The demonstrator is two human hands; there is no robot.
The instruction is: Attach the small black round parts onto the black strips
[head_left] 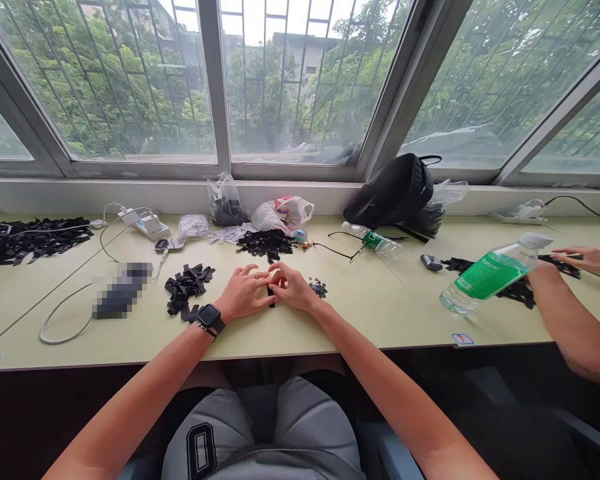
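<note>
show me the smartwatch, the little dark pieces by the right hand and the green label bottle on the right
smartwatch (209, 316), head view, on its face
little dark pieces (319, 288), head view, middle of the heap
green label bottle (487, 275), head view, on the label

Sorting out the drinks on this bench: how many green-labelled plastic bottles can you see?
2. One green-labelled bottle lies at the back, in front of the black bag; the other bottle is at right, beside a co-worker's forearm. More could be hidden behind the bag.
</note>
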